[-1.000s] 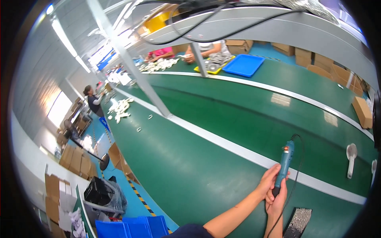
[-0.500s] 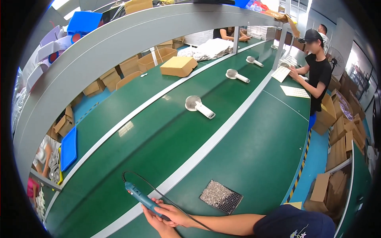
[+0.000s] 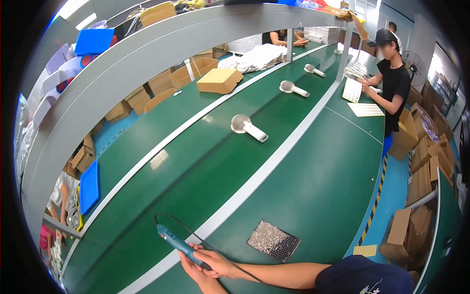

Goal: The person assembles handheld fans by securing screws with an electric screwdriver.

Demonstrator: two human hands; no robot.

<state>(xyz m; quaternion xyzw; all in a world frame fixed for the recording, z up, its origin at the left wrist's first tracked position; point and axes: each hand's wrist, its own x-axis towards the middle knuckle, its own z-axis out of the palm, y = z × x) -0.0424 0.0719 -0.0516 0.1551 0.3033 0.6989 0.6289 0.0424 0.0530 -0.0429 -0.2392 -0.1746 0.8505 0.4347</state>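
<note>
A teal electric screwdriver with a black cord lies slantwise across both hands, above the near edge strip of the green belt. My right hand is closed round its lower end. Under it, my left hand has its fingers wrapped along the same tool. The cord loops from the upper end and runs back over my right forearm. To the right of the hands, a black gridded tray rests on the table, with small silvery screws heaped over much of it. The nearest white handheld fan lies on the belt, apart from my hands.
Two more handheld fans lie farther up the belt. A grey beam arches overhead. A yellow-brown box and a blue tray are across the belt. At right, a co-worker holds a pale sheet.
My view has shifted slightly; both hands keep their hold on the electric screwdriver. The co-worker at right has tipped the pale sheet more upright. The fans look nearly unmoved.
</note>
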